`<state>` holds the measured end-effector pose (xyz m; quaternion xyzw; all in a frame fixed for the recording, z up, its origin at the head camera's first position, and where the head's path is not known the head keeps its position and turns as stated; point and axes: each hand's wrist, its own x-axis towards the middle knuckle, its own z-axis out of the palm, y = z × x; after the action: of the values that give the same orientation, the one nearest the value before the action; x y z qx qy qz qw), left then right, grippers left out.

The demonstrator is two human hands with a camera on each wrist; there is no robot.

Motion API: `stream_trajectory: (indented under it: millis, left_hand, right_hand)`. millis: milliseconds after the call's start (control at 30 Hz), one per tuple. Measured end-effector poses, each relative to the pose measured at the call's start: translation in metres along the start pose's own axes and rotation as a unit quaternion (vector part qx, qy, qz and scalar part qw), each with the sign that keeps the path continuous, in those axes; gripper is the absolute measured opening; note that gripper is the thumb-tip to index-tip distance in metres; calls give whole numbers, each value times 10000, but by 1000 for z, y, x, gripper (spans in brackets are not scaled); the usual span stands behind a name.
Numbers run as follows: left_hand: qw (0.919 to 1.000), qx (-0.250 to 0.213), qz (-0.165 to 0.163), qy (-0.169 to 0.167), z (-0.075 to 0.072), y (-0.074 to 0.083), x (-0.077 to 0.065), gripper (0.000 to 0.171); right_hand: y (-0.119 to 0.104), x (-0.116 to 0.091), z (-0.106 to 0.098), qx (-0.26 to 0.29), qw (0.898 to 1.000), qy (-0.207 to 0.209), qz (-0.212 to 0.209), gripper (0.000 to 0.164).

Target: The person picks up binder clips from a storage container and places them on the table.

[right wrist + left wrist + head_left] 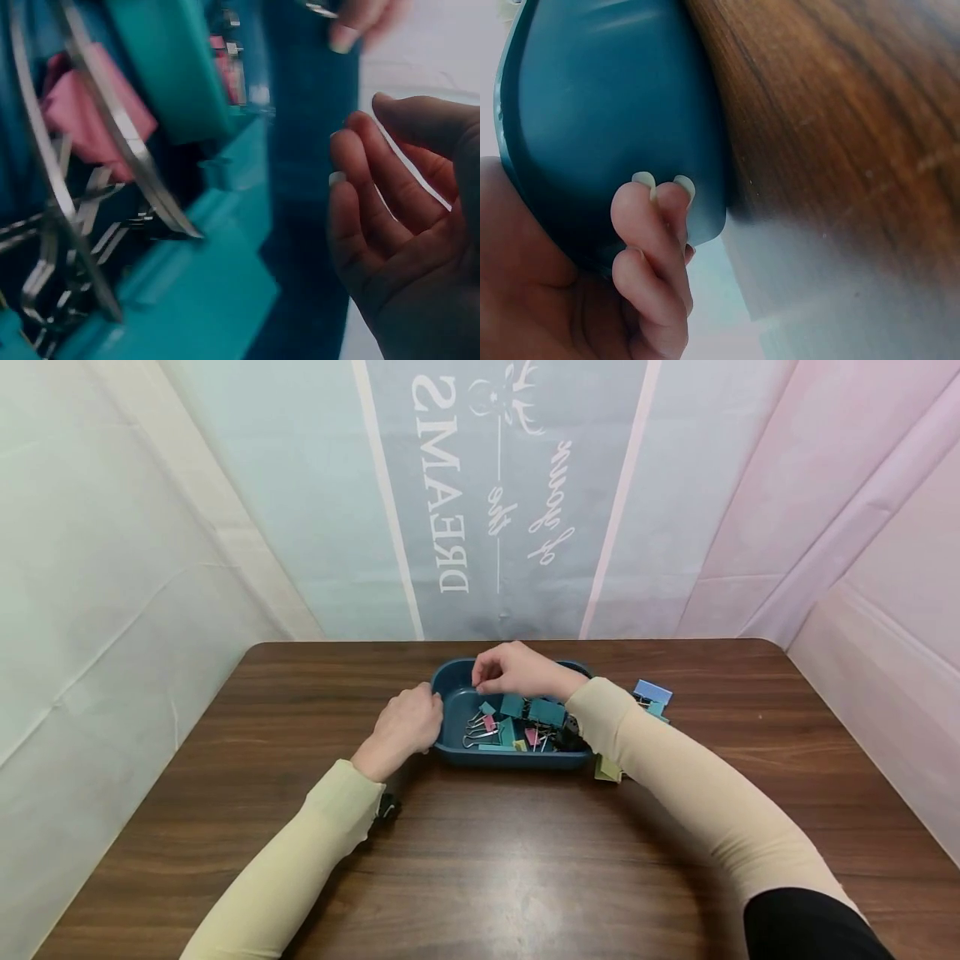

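Observation:
A dark blue plastic bin [517,760] stands toward the back of the table, holding teal binder clips [546,712], pink ones [97,112] and a few other colours. At its left end, my left hand [408,722] grips the wall; in the left wrist view, bent fingers [649,232] press the bin's outer side. Over the bin hovers my right hand [521,670], fingers loosely bent. The right wrist view shows nothing between its thumb and fingers [375,172]. My right forearm hides part of the bin's right end.
Right of the bin lie a blue binder clip [653,692] and a yellow one [607,768], partly behind the right sleeve. A small black object [387,807] sits beside the left cuff on the wooden table [487,860]. A printed curtain [495,527] hangs behind.

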<state>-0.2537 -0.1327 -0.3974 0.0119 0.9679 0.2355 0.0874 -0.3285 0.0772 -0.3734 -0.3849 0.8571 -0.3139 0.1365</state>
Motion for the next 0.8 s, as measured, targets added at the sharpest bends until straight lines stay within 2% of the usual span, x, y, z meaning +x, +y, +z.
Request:
stream_trajectory:
  millis: [233,367,533,700,800]
  left_hand:
    - [10000,35,35,-55,0,-1,0,38]
    - [10000,40,67,-8,-1,-2,-1,38]
    - [9997,122,195,64,-1,-2,-1,37]
    - [9997,125,193,89,0,-2,0,37]
    - [9997,125,177,68,1,-2,0,37]
  right_hand:
    - [4,4,14,-804,9940,-717,211,23]
    - [4,6,17,-1163,9890,-874,270,25]
    - [3,9,19,-1583,9825,-967,137,24]
    - [4,9,20,-1552,9837,-891,168,22]
    - [4,8,18,-1279,9882,-793,271,22]
